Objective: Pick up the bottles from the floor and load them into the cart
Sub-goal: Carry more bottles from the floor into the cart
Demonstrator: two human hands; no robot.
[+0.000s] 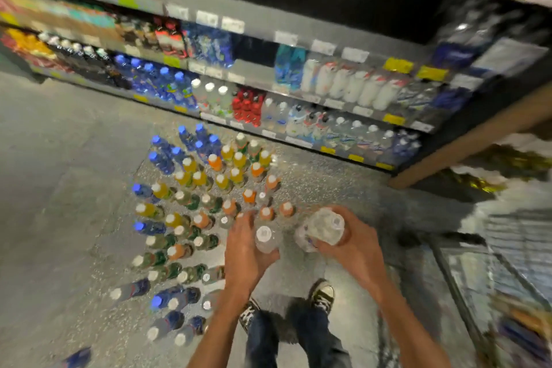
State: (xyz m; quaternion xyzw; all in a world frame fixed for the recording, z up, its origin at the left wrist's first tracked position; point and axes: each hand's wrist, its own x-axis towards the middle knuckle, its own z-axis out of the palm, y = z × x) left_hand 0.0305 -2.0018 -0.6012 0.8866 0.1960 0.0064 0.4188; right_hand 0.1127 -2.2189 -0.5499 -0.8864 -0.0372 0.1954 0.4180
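Clear bottles [324, 228] are sitting gripped in my right hand [355, 245], and my left hand [245, 248] is clutching another clear one [265, 238] over the floor [59, 158].

This is a shop aisle, most likely a supermarket's drinks section. Long tiered shelves [268, 48] carry rows of bottled drinks, with white and yellow price labels [398, 65] along their edges. Many more bottles [209, 188] stand grouped on the speckled floor [59, 158], and a wire cart [513, 236] sits at the right.
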